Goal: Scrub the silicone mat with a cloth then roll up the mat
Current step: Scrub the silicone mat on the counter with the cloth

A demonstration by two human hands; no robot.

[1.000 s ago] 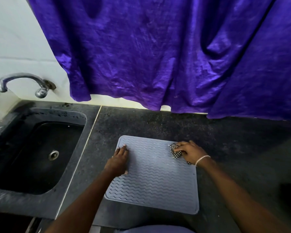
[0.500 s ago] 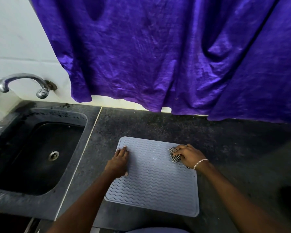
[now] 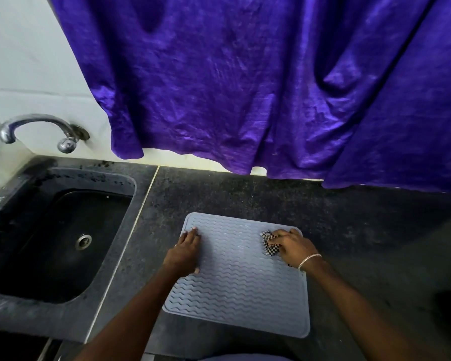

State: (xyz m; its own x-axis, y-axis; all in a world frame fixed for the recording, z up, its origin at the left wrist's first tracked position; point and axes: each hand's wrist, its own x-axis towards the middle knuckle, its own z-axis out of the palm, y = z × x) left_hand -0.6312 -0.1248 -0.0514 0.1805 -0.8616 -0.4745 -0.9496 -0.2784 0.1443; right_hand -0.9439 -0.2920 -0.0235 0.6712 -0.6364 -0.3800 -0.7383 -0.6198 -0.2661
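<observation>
On mat — cloth in right hand.

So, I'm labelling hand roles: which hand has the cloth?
The right hand, wearing a bracelet, grips the checked cloth near the far right corner of the mat. The left hand lies flat on the left side, holding nothing.

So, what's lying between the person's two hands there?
Nothing but bare surface: in the head view, the grey ribbed silicone mat runs uncovered from the left hand to the checked cloth gripped by the right hand.
</observation>
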